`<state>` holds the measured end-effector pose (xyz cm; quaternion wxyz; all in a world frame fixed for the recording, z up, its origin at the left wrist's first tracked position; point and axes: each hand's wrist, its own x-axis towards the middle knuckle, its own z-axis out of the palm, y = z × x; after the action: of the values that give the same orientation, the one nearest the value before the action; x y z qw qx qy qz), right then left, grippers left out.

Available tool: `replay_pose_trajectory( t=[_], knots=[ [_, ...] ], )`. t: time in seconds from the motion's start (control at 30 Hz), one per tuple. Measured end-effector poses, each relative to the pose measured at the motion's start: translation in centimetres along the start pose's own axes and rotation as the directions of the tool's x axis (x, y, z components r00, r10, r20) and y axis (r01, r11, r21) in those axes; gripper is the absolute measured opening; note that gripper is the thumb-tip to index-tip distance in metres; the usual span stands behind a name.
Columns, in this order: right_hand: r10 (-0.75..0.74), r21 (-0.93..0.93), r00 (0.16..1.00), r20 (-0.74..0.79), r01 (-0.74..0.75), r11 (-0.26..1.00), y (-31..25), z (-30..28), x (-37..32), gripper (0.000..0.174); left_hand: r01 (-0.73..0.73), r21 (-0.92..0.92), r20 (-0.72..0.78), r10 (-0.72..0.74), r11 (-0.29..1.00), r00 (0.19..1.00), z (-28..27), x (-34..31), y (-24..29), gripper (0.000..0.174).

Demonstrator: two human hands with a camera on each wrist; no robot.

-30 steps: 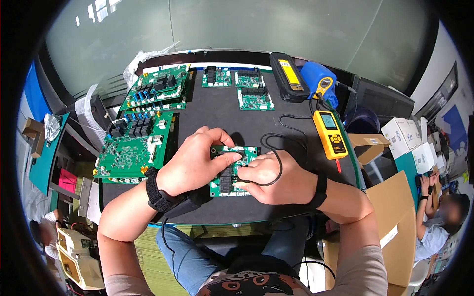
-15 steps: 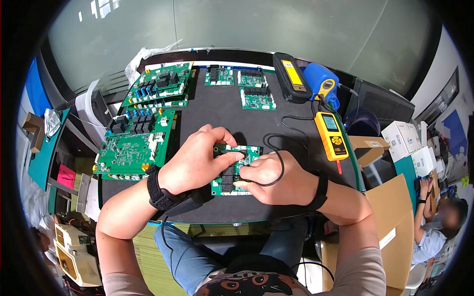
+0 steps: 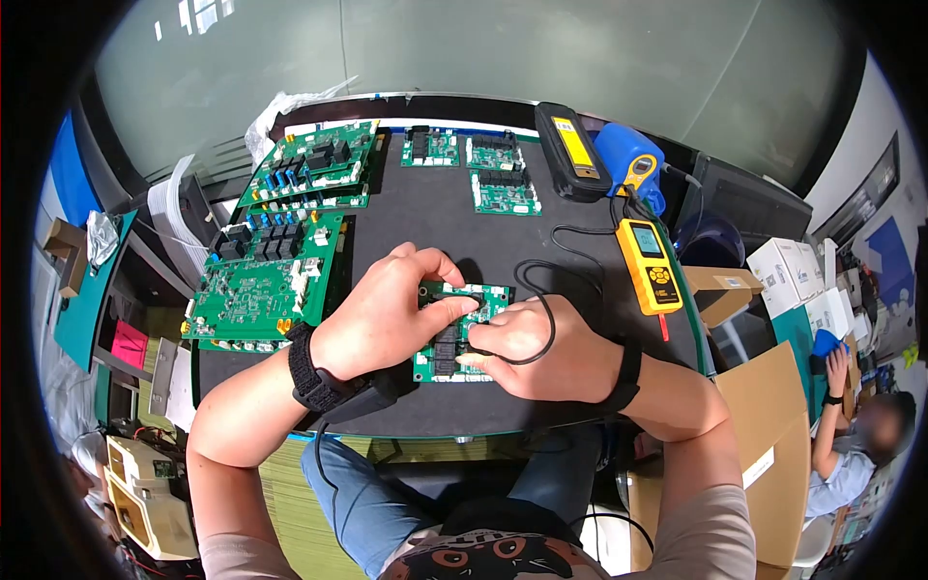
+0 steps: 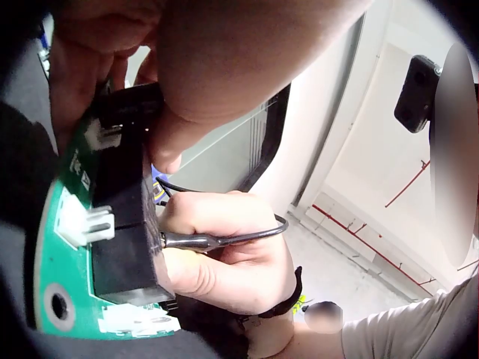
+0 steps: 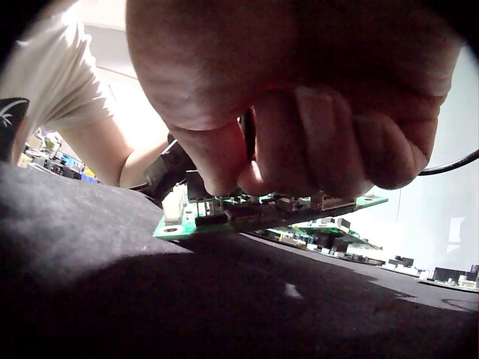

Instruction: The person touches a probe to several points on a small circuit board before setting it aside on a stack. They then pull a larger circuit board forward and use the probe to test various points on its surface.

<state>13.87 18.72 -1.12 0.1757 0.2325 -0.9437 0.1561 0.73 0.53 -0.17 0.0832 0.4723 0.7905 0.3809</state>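
Observation:
In the head view, my left hand (image 3: 382, 314) grips a small green circuit board (image 3: 422, 369) by its upper left part, thumb over a black component and index finger curled at the far edge. From the right, my right hand (image 3: 546, 348) pinches a thin black probe (image 4: 187, 241) with a cable, beside the black relay blocks (image 3: 445, 356). The left wrist view shows the probe between thumb and index finger, pointing at the relays' side; its tip is hidden. In the right wrist view the board (image 5: 174, 230) is tilted, one edge above the dark mat.
A yellow handheld meter (image 3: 648, 266) lies at the right, near a black case (image 3: 570, 155) and a blue device (image 3: 619, 155). Large green boards (image 3: 261, 290) are stacked at the left, several small boards (image 3: 507, 193) at the back. An open carton (image 3: 735, 435) stands at the right.
The head view has shifted slightly. Both hands keep their hold on the board and probe. At the far right, another person's hand is now at a blue object.

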Motion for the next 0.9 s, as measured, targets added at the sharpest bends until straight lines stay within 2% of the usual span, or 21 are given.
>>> replay_pose_trajectory(
  t=[0.23, 0.3, 0.33, 0.4, 0.43, 0.47, 0.53, 0.67, 0.77, 0.83, 0.9],
  knots=[
    [-0.051, -0.042, 0.998, 0.021, 0.051, 0.998, 0.0, -0.3, 0.2, 0.017, -0.010, -0.012, -0.016, 0.010, 1.000, 1.000, 0.2, 0.0, -0.3, 0.023],
    [0.014, 0.041, 0.997, 0.082, -0.017, 0.999, 0.2, -0.6, 0.3, 0.019, -0.022, -0.004, -0.013, 0.022, 1.000, 1.000, 0.2, 0.0, -0.3, 0.024],
    [0.002, 0.041, 0.996, 0.088, -0.006, 0.999, 0.3, -0.8, 0.3, 0.019, -0.016, -0.005, -0.025, 0.016, 1.000, 1.000, 0.1, 0.0, -0.3, 0.024],
    [0.120, 0.159, 0.979, 0.167, -0.147, 0.976, 0.1, -1.3, 0.5, 0.021, 0.016, -0.079, 0.016, -0.015, 0.997, 1.000, -0.1, 0.1, -0.2, 0.024],
    [0.167, 0.154, 0.961, 0.219, -0.203, 0.967, 0.0, -1.6, 0.7, 0.021, 0.030, -0.078, 0.036, -0.028, 0.997, 0.999, -0.2, 0.1, 0.0, 0.025],
    [0.156, 0.153, 0.962, 0.226, -0.193, 0.969, 0.0, -1.7, 0.8, 0.021, 0.036, -0.081, 0.024, -0.034, 0.996, 0.999, -0.2, 0.1, -0.2, 0.025],
    [0.131, 0.183, 0.964, 0.230, -0.175, 0.967, 0.3, -1.7, 0.7, 0.020, -0.063, -0.084, -0.009, 0.062, 0.994, 0.998, 0.1, 0.1, -0.7, 0.025],
    [0.036, 0.171, 0.970, 0.242, -0.079, 0.982, 0.7, -1.5, 0.9, 0.018, -0.040, -0.091, 0.010, 0.041, 0.995, 0.999, 0.2, 0.0, -0.9, 0.024],
    [-0.027, 0.178, 0.982, 0.185, -0.006, 0.984, 0.7, -1.1, 0.8, 0.019, -0.068, -0.085, -0.016, 0.067, 0.994, 0.998, 0.7, 0.2, -1.6, 0.025],
    [-0.075, 0.192, 0.993, 0.089, 0.057, 0.980, 0.9, -0.5, 0.6, 0.016, -0.066, -0.084, -0.003, 0.066, 0.994, 0.998, 0.6, 0.2, -1.4, 0.026],
    [-0.080, 0.166, 0.988, 0.130, 0.058, 0.984, 0.8, -0.7, 0.7, 0.015, -0.058, -0.075, -0.010, 0.057, 0.996, 0.998, 0.6, 0.2, -1.3, 0.026]
  ],
)
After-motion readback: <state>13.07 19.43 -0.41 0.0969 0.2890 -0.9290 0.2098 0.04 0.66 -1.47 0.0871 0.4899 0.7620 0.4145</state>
